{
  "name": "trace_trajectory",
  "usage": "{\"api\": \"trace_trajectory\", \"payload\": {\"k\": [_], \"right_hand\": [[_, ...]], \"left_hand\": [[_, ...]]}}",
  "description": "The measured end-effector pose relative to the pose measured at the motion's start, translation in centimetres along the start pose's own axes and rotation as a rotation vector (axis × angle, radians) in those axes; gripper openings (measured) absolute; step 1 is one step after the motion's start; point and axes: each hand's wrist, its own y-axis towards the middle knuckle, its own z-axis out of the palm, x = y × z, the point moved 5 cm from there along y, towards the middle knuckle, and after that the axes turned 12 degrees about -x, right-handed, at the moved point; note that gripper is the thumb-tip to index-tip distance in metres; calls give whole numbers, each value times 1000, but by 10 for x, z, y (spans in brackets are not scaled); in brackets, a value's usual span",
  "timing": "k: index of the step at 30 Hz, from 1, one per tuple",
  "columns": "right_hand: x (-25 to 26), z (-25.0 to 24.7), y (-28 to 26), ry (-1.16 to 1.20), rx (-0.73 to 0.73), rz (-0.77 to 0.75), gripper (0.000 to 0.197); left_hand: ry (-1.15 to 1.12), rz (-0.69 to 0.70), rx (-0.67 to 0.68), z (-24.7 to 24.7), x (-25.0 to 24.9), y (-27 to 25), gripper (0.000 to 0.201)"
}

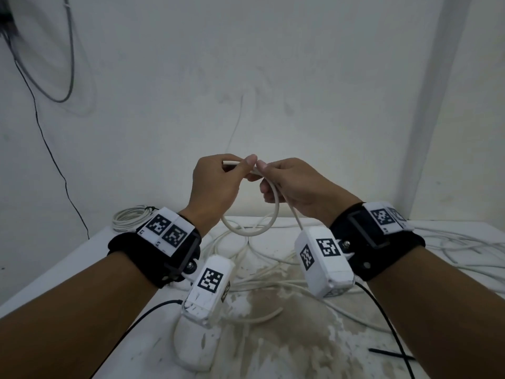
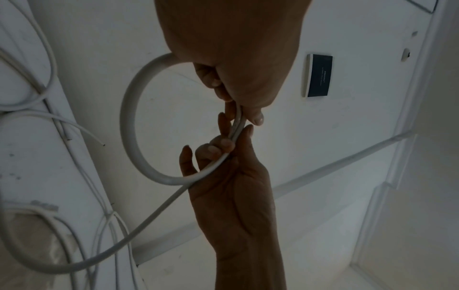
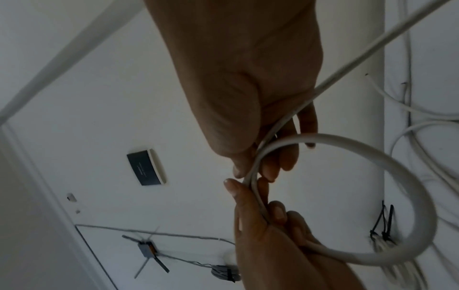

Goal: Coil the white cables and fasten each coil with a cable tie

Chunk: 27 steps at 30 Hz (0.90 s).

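- The left hand [image 1: 216, 184] and right hand [image 1: 295, 184] are raised above the middle of the bench [image 1: 82, 258], meeting fingertip to fingertip in front of the wall [image 1: 273, 77].
- A cable loop [image 1: 252, 227] hangs below and between the two hands, above the bench's far edge.
- Loose cables [image 1: 273, 272] lie tangled across the middle of the bench and trail toward its right edge.
- A finished coil [image 1: 131, 218] sits at the far left corner.
- A cable tie [image 1: 389, 353] lies near the front right edge.
- A thin wire [image 1: 49, 149] runs down the wall beyond the bench's left side.
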Motion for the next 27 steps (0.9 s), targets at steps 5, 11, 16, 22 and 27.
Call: {"api": "trace_trajectory", "payload": {"k": [5,11,16,22,27], "right_hand": [[-1,-5,-3,74,106,238,31],[-2,-1,-10,141,201,330,27],[4,-10,-7,328,16,250,25],[7,-32,0,558,-209,222,29],[11,-43,0,626,-350,165,31]], "left_hand": [[17,-2,64,1,1,-1,21],[17,2,100,5,-3,-2,22],[107,-121,81,4,11,-2,38],[232,-345,179,7,20,-33,50],[-6,-815,915,52,-4,-105,70]]}}
